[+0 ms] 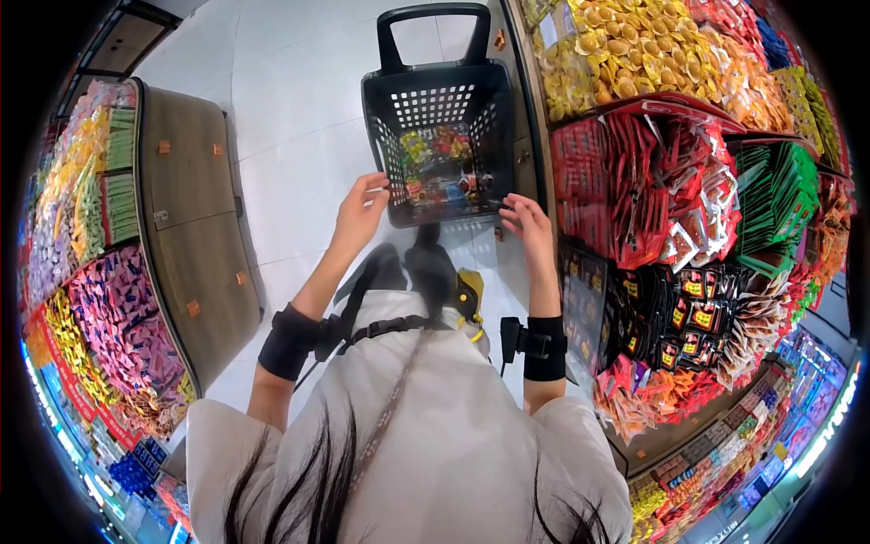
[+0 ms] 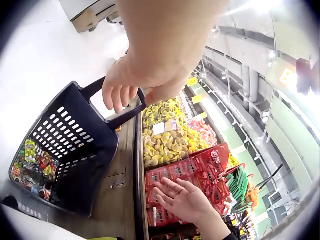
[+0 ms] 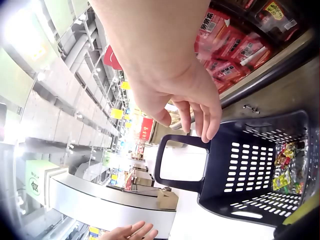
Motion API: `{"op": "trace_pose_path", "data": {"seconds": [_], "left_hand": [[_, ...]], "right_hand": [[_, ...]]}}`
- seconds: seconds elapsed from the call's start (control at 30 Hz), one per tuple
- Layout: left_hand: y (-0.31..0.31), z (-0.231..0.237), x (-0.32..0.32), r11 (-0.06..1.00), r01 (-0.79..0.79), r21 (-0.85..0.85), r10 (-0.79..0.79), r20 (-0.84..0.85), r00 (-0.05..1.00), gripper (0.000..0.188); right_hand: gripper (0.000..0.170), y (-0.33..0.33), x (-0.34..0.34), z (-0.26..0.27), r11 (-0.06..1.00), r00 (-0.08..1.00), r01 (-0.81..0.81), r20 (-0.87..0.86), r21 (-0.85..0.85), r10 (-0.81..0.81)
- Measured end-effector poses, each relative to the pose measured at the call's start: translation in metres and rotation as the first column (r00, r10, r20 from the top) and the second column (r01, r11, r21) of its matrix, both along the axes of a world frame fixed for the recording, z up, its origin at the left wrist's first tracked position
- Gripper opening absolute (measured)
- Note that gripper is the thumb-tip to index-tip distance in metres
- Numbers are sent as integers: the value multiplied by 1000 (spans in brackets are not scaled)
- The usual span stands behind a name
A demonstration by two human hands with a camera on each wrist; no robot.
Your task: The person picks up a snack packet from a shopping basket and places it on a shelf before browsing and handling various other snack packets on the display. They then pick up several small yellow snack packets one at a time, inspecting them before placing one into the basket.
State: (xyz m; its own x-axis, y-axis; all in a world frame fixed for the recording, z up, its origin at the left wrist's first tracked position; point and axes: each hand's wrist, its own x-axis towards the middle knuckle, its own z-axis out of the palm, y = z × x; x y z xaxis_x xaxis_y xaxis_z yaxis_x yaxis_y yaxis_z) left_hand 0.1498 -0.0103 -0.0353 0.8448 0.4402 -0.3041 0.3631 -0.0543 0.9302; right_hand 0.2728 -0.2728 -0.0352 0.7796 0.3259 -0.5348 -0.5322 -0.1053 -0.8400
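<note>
Left hand [image 1: 364, 201], right hand [image 1: 527, 218] — fingers loosely bent — near basket [image 1: 439, 74].

Place: a shop, bulk sweets or snack section.
Bins [image 1: 666, 186]: heaped wrapped packets, sorted by colour, along both sides.
Shopping basket [image 1: 438, 100]: dark plastic, wrapped items inside.
Overhead: yellow signs [image 3: 117, 113], exposed pipes [image 2: 246, 85].

At twelve o'clock a black basket [image 1: 494, 86] stands on the pale floor [image 1: 290, 109], colourful packets [image 1: 439, 163] in its bottom. The left hand [image 1: 364, 201] is at its seven o'clock edge, the right hand [image 1: 531, 220] at its five; whether either touches is hard to tell. Yellow sweets [image 1: 634, 45] fill one o'clock, red packets [image 1: 634, 177] two, black packets [image 1: 693, 313] three, pink sweets [image 1: 127, 304] nine.
</note>
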Motion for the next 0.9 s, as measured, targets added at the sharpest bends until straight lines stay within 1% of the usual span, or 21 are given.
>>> {"op": "trace_pose_path", "data": {"seconds": [0.17, 0.37, 0.47, 0.5, 0.53, 0.6, 0.63, 0.73, 0.83, 0.9], "left_hand": [[1, -4, 5, 999, -20, -40, 20, 14, 1000, 32], [12, -3, 0, 998, -66, -25, 64, -47, 997, 31], [24, -27, -10, 997, -67, 28, 70, -108, 992, 29], [25, -33, -12, 996, -88, -16, 86, -125, 988, 28], [29, -48, -18, 998, -52, -17, 49, -153, 987, 29], [32, -59, -17, 995, -85, -46, 77, -154, 985, 27], [34, -64, -15, 995, -80, -54, 70, -169, 983, 26], [45, -80, -5, 995, -40, -97, 19, -201, 979, 28], [58, -102, 9, 992, -38, -122, 14, -195, 981, 26], [71, -123, 17, 988, -45, -149, 18, -182, 983, 25]], "right_hand": [[30, 0, 8, -9, 1000, 1000, 2, -25, -12, -2], [24, 14, 7, -63, 999, 996, -30, -83, -41, 26], [23, 29, 4, -100, 1000, 983, -28, -183, -5, 27], [24, 34, 1, -115, 998, 981, -50, -189, -45, 40], [27, 37, -1, -129, 990, 974, -112, -204, -80, 94], [27, 52, 1, -142, 986, 949, -139, -298, -92, 106], [28, 58, 2, -154, 989, 939, -127, -329, -74, 96], [30, 78, 5, -195, 1000, 887, -20, -461, -15, 11], [31, 105, 15, -239, 998, 856, -16, -516, -63, -19], [31, 125, 27, -273, 998, 844, -13, -535, -66, -25]]}}
